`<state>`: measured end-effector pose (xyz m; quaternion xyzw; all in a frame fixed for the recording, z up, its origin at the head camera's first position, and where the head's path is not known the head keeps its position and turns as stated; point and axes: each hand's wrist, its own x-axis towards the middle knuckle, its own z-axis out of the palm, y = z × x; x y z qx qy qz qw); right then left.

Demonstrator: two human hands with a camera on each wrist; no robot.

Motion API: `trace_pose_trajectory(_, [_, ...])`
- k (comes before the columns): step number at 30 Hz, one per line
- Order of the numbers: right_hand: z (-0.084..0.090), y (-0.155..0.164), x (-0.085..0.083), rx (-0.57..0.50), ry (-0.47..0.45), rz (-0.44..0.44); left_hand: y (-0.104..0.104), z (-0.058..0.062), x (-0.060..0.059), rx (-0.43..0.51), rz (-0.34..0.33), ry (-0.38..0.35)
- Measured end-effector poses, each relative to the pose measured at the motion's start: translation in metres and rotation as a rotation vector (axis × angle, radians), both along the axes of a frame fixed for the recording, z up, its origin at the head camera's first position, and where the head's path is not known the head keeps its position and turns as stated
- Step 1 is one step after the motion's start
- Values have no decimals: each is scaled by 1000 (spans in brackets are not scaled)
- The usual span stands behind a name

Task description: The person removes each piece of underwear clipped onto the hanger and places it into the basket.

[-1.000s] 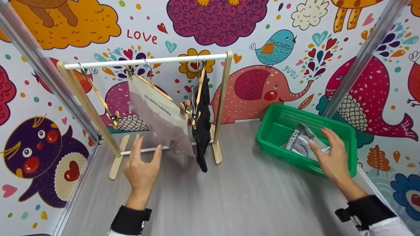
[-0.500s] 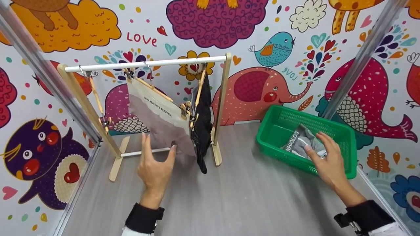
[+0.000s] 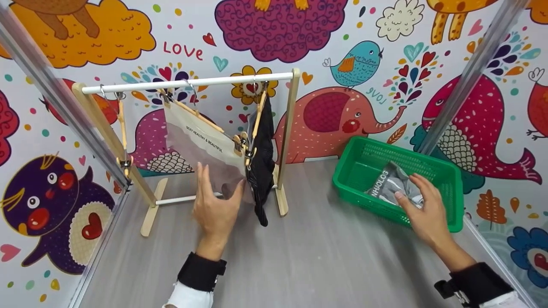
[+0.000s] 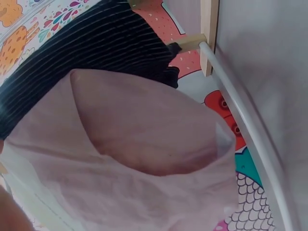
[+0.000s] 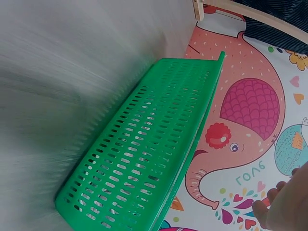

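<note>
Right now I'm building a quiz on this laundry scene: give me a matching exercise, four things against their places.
Things:
1. grey garment
2. black garment
3. empty wooden hanger
4. left hand

Places:
A. at the left end of the white rail
B. in the green basket
C. by the lower edge of the pale pink garment
D. hanging next to the right post of the rack

Pairs: 1-B, 2-D, 3-A, 4-C

Garment rack (image 3: pixel 188 81) at the tabletop's (image 3: pixel 325 256) back left, two garments (image 3: pixel 201 141) hanging from its rail, basket (image 3: pixel 454 188) at the back right corner, folded cloth (image 3: pixel 387 186) inside it, left hand (image 3: pixel 216 209) before the rack, right hand (image 3: pixel 424 211) over the basket's front rim
</note>
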<state>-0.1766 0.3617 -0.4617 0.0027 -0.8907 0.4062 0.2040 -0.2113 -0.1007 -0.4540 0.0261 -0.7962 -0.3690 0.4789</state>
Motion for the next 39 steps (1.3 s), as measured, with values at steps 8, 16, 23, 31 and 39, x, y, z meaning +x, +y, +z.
trace_pose_trajectory(8, [-2,-1,1,7,-12,4,9,2,-5,-44,1,53])
trace_pose_trajectory(16, [-6,-6,2,1,24,24,4,5,-8,-203,32,106])
trace_pose_trajectory(23, [-11,-9,3,-4,22,33,-9,9,-3,-208,44,137])
trace_pose_trajectory(31, [-12,-8,8,-4,34,32,-15,29,6,-164,27,125])
trace_pose_trajectory(39, [-17,-12,10,39,88,49,-11,50,11,-80,10,108])
